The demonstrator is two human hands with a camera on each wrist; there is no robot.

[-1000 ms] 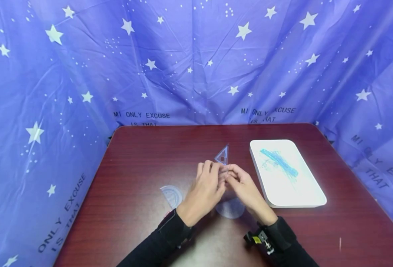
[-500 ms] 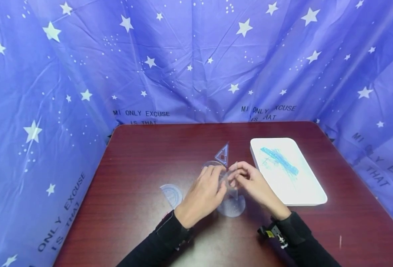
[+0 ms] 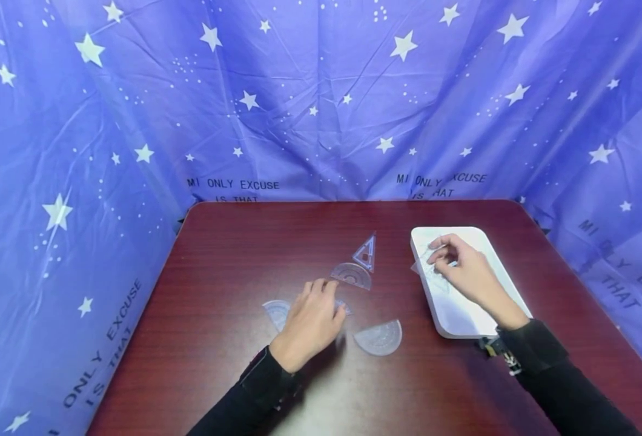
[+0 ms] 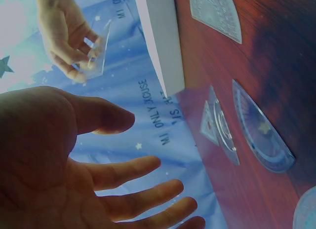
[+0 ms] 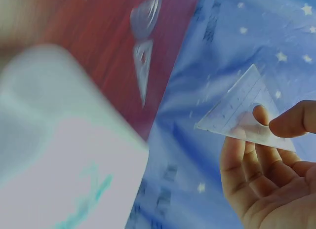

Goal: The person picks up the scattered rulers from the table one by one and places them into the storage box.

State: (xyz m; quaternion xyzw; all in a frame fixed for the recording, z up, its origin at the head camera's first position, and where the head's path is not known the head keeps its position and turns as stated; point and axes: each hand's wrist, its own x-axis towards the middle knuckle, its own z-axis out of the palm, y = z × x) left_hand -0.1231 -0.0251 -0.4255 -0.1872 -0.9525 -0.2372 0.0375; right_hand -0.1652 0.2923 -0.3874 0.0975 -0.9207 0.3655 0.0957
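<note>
My right hand [image 3: 470,272] is raised over the left part of the white slab [image 3: 452,324]. Between its thumb and fingers it pinches a clear triangular set square [image 5: 237,108], tilted, with a hole near the thumb. My left hand [image 3: 310,318] hovers over the middle of the table, fingers spread and relaxed, nothing in its grasp. Under it, a clear protractor [image 3: 344,307] is partly hidden. Close ahead of its fingertips lies another protractor [image 3: 352,275], with a small bluish set square [image 3: 365,253] just behind.
A protractor [image 3: 378,339] lies to the right of the left hand, and one more [image 3: 276,312] to its left, partly covered. Blue scribbles mark the top of the white slab, partly behind the right hand. A starry blue curtain [image 3: 321,109] hangs behind the table [image 3: 234,242].
The hands have parted. My right hand has carried the set square rightward over the white slab. The left hand has drawn slightly back and left, baring the protractor ahead of it.
</note>
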